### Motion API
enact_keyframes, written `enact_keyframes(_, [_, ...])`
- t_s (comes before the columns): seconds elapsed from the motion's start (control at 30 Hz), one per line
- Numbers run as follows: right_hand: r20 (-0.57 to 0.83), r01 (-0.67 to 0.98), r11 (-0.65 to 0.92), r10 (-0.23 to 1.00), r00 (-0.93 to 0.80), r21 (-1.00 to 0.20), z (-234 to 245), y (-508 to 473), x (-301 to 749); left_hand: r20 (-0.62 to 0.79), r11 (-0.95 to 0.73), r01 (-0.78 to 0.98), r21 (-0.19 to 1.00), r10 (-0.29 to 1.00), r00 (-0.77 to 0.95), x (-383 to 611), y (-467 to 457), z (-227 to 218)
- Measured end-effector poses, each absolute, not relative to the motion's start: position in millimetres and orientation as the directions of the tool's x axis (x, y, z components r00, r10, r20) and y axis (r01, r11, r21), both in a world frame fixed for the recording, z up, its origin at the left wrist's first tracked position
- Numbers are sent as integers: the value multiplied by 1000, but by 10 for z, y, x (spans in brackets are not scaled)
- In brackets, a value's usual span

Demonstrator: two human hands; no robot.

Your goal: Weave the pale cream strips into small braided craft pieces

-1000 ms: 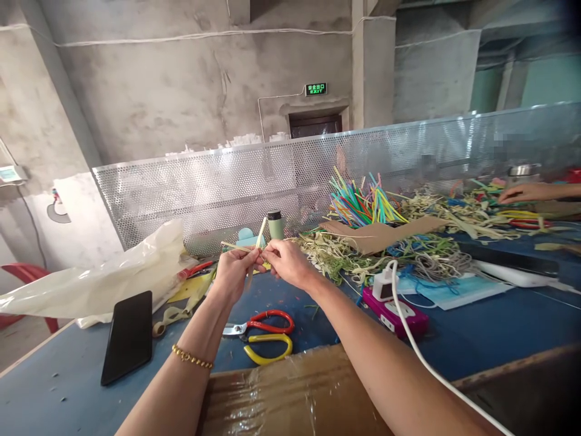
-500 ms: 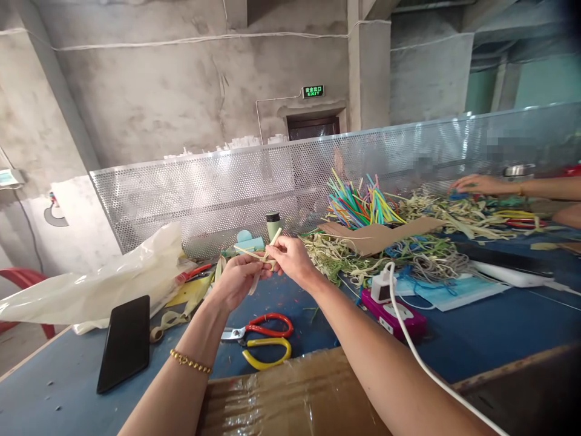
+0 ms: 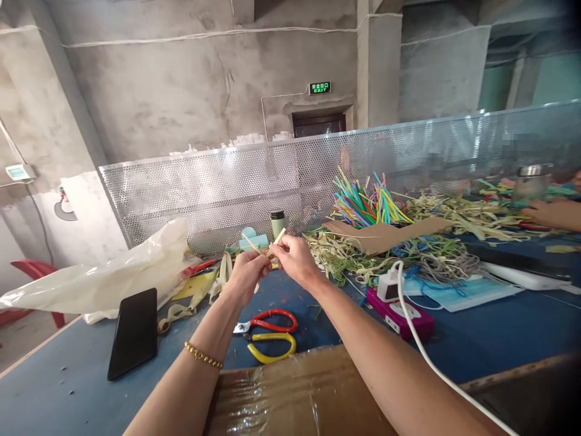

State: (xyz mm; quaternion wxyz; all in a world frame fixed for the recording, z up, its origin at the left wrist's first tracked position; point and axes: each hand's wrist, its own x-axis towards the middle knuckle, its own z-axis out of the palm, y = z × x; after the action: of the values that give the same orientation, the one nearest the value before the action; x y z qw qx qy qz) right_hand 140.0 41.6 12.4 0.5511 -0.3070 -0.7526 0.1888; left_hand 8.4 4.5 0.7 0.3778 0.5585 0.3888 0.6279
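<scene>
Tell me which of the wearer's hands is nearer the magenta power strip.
Right. In the picture, the right hand is up and to the left of the magenta power strip, not touching it; the left hand is farther left.

Your left arm (image 3: 176,389) and right arm (image 3: 379,360) extend from near to far, converging; your left hand (image 3: 247,272) and right hand (image 3: 295,259) sit close together, both curled in a pinch.

From the bare right hand (image 3: 294,259), flat blue tabletop (image 3: 293,297) lies open toward six o'clock until red-and-yellow-handled metal scissors (image 3: 272,329) interrupt, while a black-lidded green cylindrical cup (image 3: 278,226) blocks eleven and tangled pale-green strips (image 3: 333,260) crowd three.
</scene>
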Motion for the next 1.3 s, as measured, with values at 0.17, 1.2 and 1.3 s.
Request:
enact_keyframes(0.17, [725, 292, 742, 663, -186, -604, 117, 401, 1380, 410, -415, -40, 909, 908, -90, 91, 38, 12])
enact_keyframes(1.2, [728, 333, 807, 586, -354, -488, 193, 554, 1547, 393, -388, 210, 897, 919, 20, 43, -97, 120])
enact_keyframes(1.3, [717, 213, 804, 592, -368, -554, 174, 568, 1530, 362, -363, 152, 920, 932, 30, 25, -126, 150])
